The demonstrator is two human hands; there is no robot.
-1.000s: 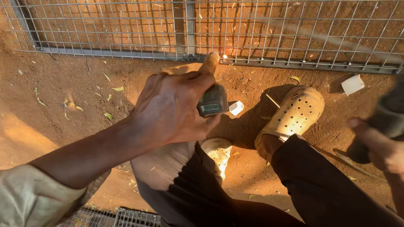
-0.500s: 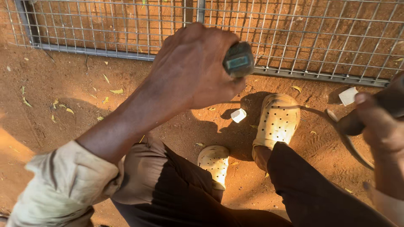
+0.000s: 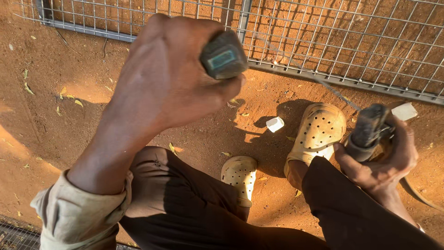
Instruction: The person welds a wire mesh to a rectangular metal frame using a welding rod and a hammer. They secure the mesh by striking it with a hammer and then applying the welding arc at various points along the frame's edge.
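— What can't you make out here?

— The left hand (image 3: 171, 78) wraps a dark handle (image 3: 223, 57); only its butt end shows, the rest is buried in the fist.

— And the other side?

— The right hand (image 3: 386, 159) covers the lower part of a dark tool (image 3: 367, 129). A thin rod (image 3: 333, 90) reaching toward the wire mesh panel (image 3: 342, 41) is blurred. The panel itself runs off the top and right edges.
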